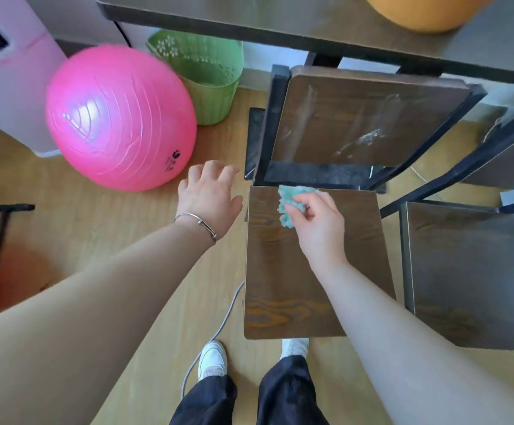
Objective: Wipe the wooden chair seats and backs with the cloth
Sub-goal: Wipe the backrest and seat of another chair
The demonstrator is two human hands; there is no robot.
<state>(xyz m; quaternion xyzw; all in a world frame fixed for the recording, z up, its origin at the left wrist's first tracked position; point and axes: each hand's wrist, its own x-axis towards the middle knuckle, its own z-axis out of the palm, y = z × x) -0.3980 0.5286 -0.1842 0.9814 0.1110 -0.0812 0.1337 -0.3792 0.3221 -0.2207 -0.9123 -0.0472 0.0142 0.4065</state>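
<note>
Right hand (320, 223): your fingers pinch the fluffy teal cloth (289, 196) on the dark brown wooden chair panel (280, 271)
Left hand (209, 196): your fingers spread, holding nothing, beside it

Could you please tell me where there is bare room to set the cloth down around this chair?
Bare: the near panel below the right hand and cloth; the far panel between frame and table. Floor is open under the left hand, between ball and panels. Crowded: ball beside basket on the left, second chair close on the right.
</note>
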